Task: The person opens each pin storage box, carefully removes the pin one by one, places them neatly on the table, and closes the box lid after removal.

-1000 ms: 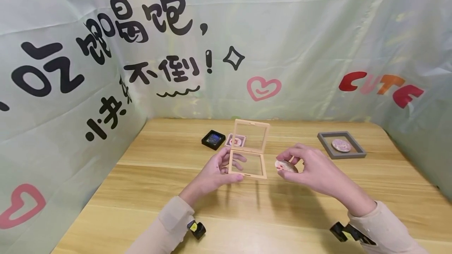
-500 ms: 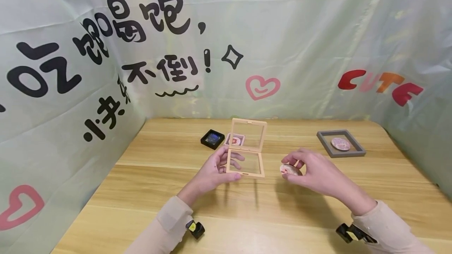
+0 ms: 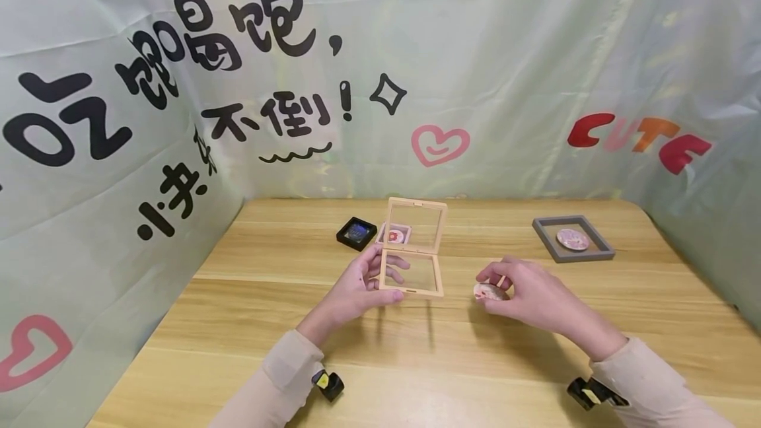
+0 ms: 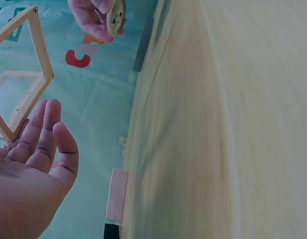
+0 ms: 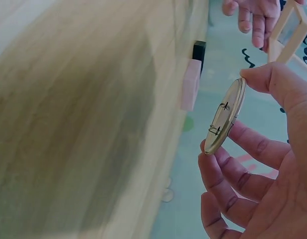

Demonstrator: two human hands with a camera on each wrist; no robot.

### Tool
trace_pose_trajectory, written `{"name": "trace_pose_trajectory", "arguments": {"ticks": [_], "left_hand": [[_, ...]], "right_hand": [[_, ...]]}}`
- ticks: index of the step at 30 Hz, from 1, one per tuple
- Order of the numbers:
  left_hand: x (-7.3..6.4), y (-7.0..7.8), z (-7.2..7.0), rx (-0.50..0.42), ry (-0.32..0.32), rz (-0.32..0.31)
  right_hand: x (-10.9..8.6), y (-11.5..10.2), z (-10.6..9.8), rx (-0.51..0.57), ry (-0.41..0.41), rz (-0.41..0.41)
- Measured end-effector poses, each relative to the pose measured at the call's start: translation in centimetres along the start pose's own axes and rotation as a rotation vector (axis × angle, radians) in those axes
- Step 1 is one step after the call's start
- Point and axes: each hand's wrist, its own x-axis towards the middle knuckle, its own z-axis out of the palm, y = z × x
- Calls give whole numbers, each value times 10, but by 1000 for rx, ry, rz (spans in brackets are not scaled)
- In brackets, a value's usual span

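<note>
Right fingers [image 5: 260, 147] pinch a thin, round, shiny-rimmed badge [image 5: 226, 117].

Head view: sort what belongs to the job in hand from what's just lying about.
Likely in the job:
- open peach frame, held in the left hand
- pin badge, held in the right hand

Seemingly just lying about:
- black frame
- pink frame
- grey frame with another round badge inside
</note>
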Motion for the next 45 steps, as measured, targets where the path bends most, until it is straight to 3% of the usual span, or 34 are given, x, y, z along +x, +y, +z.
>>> {"name": "trace_pose_trajectory", "arguments": {"ticks": [45], "left_hand": [[0,-1,-3,9,7,-9]], "right_hand": [[0,14,32,-35,-45,24]]}}
